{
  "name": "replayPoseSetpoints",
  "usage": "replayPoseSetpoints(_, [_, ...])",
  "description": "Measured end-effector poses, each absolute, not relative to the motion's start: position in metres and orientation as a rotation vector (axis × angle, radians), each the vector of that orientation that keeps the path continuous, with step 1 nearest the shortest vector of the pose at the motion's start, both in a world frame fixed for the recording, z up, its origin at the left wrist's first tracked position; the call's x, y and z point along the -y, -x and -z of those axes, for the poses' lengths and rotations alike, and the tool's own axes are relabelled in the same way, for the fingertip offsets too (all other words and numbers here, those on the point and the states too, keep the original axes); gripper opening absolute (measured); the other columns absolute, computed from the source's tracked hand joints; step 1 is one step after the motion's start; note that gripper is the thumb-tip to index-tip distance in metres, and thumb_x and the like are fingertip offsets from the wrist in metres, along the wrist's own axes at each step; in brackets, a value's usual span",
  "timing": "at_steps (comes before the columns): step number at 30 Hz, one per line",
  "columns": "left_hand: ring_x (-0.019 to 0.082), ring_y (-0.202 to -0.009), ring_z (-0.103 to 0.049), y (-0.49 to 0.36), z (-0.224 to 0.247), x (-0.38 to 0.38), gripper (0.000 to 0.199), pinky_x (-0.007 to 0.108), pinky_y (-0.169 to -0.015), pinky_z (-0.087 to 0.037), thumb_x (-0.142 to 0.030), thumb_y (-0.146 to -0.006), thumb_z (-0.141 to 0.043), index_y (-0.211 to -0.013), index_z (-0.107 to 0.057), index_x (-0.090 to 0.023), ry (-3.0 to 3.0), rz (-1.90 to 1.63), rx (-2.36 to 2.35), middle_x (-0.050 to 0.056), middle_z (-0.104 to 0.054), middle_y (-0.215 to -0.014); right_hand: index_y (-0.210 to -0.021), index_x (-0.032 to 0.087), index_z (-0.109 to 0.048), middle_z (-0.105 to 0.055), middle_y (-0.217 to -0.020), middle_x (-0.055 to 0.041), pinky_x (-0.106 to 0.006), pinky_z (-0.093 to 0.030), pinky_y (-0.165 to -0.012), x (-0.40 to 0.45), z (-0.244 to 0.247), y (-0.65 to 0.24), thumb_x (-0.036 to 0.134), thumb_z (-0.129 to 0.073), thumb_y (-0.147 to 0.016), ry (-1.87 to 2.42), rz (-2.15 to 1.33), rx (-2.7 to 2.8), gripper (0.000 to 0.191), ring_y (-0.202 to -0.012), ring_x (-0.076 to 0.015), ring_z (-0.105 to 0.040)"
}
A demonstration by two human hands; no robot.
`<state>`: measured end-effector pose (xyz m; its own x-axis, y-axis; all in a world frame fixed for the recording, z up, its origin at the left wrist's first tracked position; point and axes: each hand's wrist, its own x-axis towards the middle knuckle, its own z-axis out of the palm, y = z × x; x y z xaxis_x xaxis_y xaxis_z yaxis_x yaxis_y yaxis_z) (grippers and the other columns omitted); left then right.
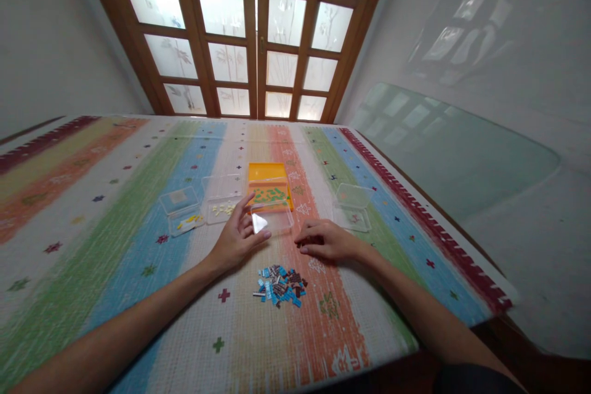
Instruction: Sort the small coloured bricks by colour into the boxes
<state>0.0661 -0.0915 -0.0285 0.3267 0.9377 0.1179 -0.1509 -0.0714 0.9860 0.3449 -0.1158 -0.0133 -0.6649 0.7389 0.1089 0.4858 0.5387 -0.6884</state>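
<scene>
My left hand [237, 237] is curved around the left end of a small clear plastic box [281, 219], thumb at the near side and index finger at the far corner. A bright white triangle shows at that end; I cannot tell whether it is a reflection. To the right, my right hand [325, 240] is held low over the cloth with fingers curled and thumb close to them. Anything between those fingertips is too small to make out. Nearer to me, between both forearms, lies a loose pile of small blue and dark brown toy bricks [281, 286].
Behind the clear box stands an open orange box [268, 170] with green pieces. Open clear boxes hold yellow pieces [189, 221] and pale pieces [222, 209] on the left. Another open clear box [353, 217] stands right. A striped cloth [184, 320] covers the table.
</scene>
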Motion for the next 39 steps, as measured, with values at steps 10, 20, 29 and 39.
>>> replayPoseSetpoints(10, [0.023,-0.102,-0.065,-0.065,0.030,0.093,0.092,0.043,-0.089,-0.060,-0.027,-0.071,-0.086,-0.150,-0.040,-0.030,-1.370,-1.066,-0.865,0.010,-0.057,-0.127,-0.097,0.018,-0.074,-0.068,-0.090,-0.0060,-0.028,-0.049,-0.077,0.132,0.014,-0.340,0.027,-0.058,-0.101,1.047,-0.764,2.349,0.020,-0.082,-0.0152,-0.063])
replayPoseSetpoints(20, [0.022,-0.099,-0.067,-0.065,0.029,0.092,0.093,0.043,-0.092,-0.058,-0.027,-0.073,-0.084,-0.152,-0.034,-0.028,-1.382,-1.013,-0.830,0.007,-0.061,-0.115,-0.093,0.019,-0.066,-0.067,-0.088,-0.0063,-0.028,-0.047,-0.072,0.133,0.026,-0.332,0.022,-0.050,-0.102,1.063,-0.504,2.391,0.020,-0.079,-0.0168,-0.061])
replayPoseSetpoints(29, [0.019,-0.094,-0.066,-0.065,0.030,0.091,0.089,0.039,-0.086,-0.059,-0.026,-0.076,-0.082,-0.153,-0.039,-0.032,-1.463,-1.027,-0.770,0.009,-0.060,-0.126,-0.096,0.018,-0.070,-0.068,-0.093,-0.0074,-0.031,-0.048,-0.078,0.133,0.025,-0.329,0.026,-0.051,-0.102,1.091,-0.522,2.335,0.021,-0.084,-0.0179,-0.063])
replayPoseSetpoints(39, [0.019,-0.097,-0.066,-0.065,0.030,0.091,0.089,0.038,-0.087,-0.058,-0.026,-0.075,-0.083,-0.152,-0.037,-0.032,-1.436,-1.013,-0.789,0.009,-0.057,-0.127,-0.075,0.017,-0.065,-0.062,-0.074,-0.0016,-0.026,-0.040,-0.065,0.126,0.023,-0.327,0.026,-0.061,-0.092,1.264,-0.598,2.201,0.020,-0.067,-0.0134,-0.054])
